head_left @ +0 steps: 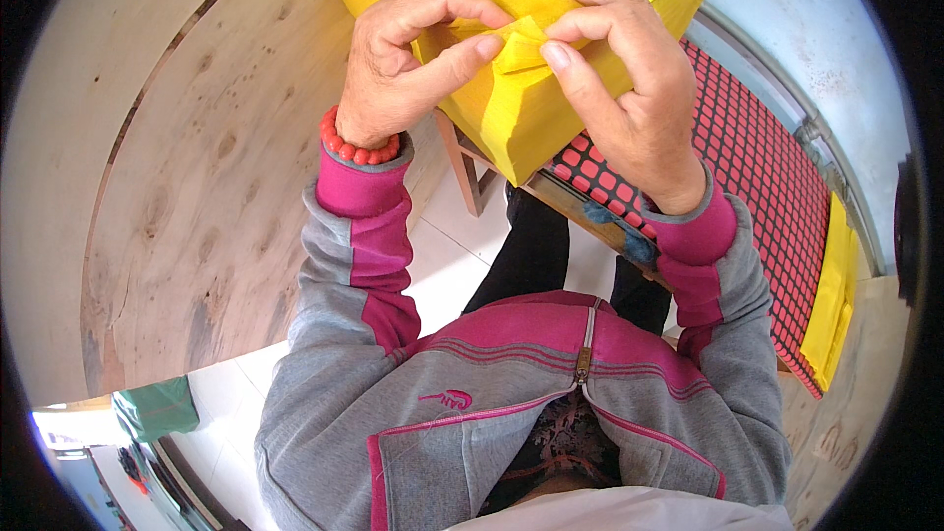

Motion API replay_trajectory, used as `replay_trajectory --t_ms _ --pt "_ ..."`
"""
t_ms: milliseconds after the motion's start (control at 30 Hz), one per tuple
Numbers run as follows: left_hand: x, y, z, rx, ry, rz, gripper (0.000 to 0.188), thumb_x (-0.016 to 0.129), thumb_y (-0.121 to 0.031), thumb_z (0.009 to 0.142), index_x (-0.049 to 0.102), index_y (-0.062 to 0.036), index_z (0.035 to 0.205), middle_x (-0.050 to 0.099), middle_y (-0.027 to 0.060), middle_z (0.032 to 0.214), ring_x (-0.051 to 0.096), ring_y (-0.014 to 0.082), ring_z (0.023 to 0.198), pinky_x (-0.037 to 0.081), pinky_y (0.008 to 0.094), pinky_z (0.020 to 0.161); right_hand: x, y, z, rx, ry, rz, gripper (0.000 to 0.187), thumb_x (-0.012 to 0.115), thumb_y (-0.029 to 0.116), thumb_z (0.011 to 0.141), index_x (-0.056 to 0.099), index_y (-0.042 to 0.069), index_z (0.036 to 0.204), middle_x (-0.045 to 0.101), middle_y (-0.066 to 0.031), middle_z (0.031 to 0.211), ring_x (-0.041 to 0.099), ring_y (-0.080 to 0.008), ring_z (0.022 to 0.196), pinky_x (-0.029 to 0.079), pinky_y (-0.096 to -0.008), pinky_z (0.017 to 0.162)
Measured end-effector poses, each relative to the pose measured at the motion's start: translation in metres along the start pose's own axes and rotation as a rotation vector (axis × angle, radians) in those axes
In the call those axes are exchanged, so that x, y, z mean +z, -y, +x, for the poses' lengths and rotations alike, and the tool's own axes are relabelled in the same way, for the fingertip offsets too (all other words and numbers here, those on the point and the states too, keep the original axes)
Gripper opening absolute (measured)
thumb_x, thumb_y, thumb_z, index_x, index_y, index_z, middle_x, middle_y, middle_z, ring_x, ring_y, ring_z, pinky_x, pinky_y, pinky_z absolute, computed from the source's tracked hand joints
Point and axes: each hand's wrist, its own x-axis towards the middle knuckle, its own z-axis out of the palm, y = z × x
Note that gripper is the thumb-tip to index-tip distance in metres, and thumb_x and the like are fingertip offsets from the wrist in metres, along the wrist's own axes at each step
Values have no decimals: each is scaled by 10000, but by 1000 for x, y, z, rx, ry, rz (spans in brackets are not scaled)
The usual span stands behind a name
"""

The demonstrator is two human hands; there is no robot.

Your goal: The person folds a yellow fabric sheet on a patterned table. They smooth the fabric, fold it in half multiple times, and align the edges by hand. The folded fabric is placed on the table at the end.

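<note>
Pinching yellow cloth point(536, 116) — left hand point(398, 59) and right hand point(639, 74) nearly meeting.
Each is gripping it between thumb and forefinger; the cloth is spreading beneath and beyond them, partly hiding a red-and-black checked cover point(757, 152) — a wooden panel point(221, 177) is filling the left side.

Bright light fills the scene, its source hard to place. The vivid yellow sheet of folded fabric point(521, 123) glows, with soft shading in its creases, and the bare fingers point(580, 81) above it look fairly sharp. A glaring patch washes out the white tiled floor point(447, 265), while black trousers point(526, 251) lose detail. At lower left, white overexposure sits beside a soft-edged green bundle point(162, 408). Fisheye distortion bows the pale knotted wooden panel's point(216, 157) dark seam; black vignetting swallows the corners.
</note>
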Motion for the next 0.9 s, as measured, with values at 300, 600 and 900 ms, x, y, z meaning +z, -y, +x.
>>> replay_trajectory --t_ms 300,600,900 --pt "11 0 -6 -108 -151 -27 76 757 -30 889 697 -22 936 701 40 984 635 109 869 502 252 773 -5 7 -7 28 -76 -71 260 792 60 799 662 31 1022 660 -251 1256 642 -424 1177 496 -471 1033" --pt "24 5 -5 -37 -289 -115 83 680 38 931 676 -14 996 708 58 1053 655 104 926 535 246 818 -8 -1 -6 -107 6 -146 141 768 68 817 680 42 925 669 -195 1269 616 -422 1211 478 -498 1032" --pt "0 4 -1 43 3 17 235 576 25 884 740 3 1050 715 123 1071 667 219 1012 492 305 889 1 -4 -3 -73 -30 -68 148 749 23 817 646 22 923 682 -208 1249 620 -425 1218 489 -498 1033"
